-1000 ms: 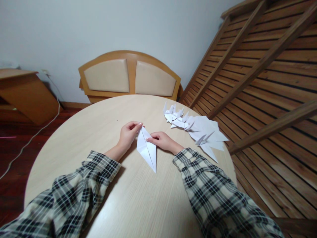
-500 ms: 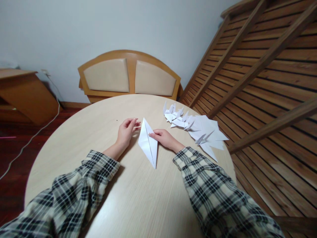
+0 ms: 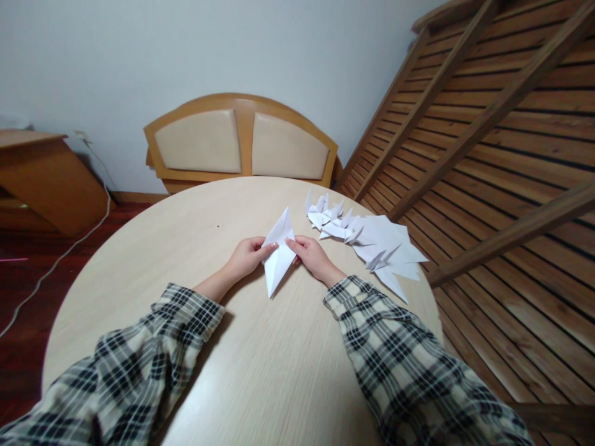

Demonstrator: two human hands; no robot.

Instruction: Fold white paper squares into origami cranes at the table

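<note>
A white folded paper piece [image 3: 277, 254], long and pointed at both ends, is held just above the round light-wood table [image 3: 260, 371]. My left hand [image 3: 247, 256] pinches its left side at the middle. My right hand [image 3: 311, 255] pinches its right side at the same height. The paper's upper tip points away from me and its lower tip rests near the tabletop. Both arms wear plaid sleeves.
Several folded white paper figures [image 3: 331, 218] and a loose heap of white sheets [image 3: 388, 248] lie at the table's right edge. A wooden chair [image 3: 242, 145] stands behind the table. Slatted wooden frames [image 3: 488, 155] lean at the right. A cable [image 3: 60, 257] runs over the floor at the left.
The paper lay flat under my right fingers with the left hand apart. Now both hands pinch it at its middle, and it has been lifted and turned more upright.
</note>
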